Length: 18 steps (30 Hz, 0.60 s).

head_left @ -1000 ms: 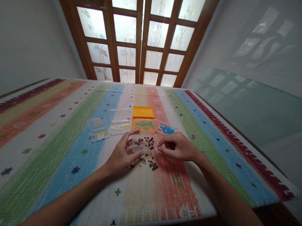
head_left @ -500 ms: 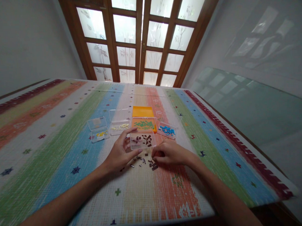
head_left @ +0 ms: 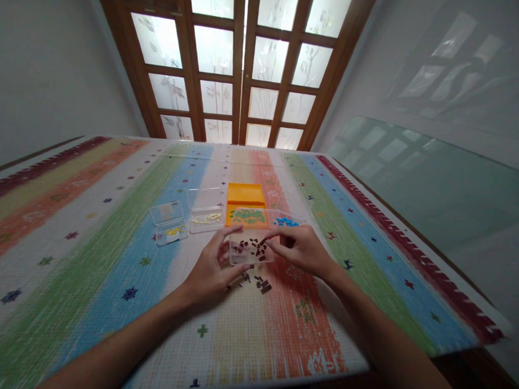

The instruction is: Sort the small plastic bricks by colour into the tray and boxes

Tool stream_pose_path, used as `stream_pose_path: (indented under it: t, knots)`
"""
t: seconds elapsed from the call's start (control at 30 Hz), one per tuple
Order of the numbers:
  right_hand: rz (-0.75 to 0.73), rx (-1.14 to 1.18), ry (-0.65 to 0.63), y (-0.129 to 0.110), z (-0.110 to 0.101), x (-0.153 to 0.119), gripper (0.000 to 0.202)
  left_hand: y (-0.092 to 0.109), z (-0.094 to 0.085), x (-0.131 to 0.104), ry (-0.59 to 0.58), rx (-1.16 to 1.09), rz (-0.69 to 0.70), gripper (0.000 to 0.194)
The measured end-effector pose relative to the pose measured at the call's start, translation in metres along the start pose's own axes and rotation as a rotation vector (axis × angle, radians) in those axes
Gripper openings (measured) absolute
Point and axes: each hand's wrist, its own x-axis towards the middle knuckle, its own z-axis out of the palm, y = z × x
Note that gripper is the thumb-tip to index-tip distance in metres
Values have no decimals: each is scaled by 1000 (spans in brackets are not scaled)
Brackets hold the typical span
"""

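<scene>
My left hand (head_left: 213, 259) grips a clear plastic box (head_left: 240, 260) by its left side, fingers behind and thumb along the front edge. Small dark brown building bricks (head_left: 257, 249) lie scattered inside this box, which is held up off the cloth, its clear lid raised at the back. At the box's right side is my right hand (head_left: 298, 247), thumb and forefinger pinched on what looks like a small brown brick (head_left: 263, 242). Below the box, more loose brown bricks (head_left: 263, 285) lie on the striped tablecloth (head_left: 231, 339), partly hidden by the box and left thumb.
Behind the hands stand an orange box (head_left: 245, 192) with green pieces (head_left: 249, 216), a clear box with blue pieces (head_left: 286, 222), another with pale yellow pieces (head_left: 207, 220), and one with yellow pieces (head_left: 174, 231). Wooden glazed doors (head_left: 241, 75) are beyond the table.
My right hand has risen from the loose bricks on the cloth to the box's right side. My left hand has shifted the box slightly right and toward me.
</scene>
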Motion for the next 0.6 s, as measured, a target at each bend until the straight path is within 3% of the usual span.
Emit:
stream_pose_path:
  t: [0.27,0.6]
  knots:
    - [26,-166,33,1,13,-1,20,-4,1,-1,-29,-30,21,65]
    - [-38,-200,-42,1,5,-1,27,-1,2,0,-19,-37,-4,67]
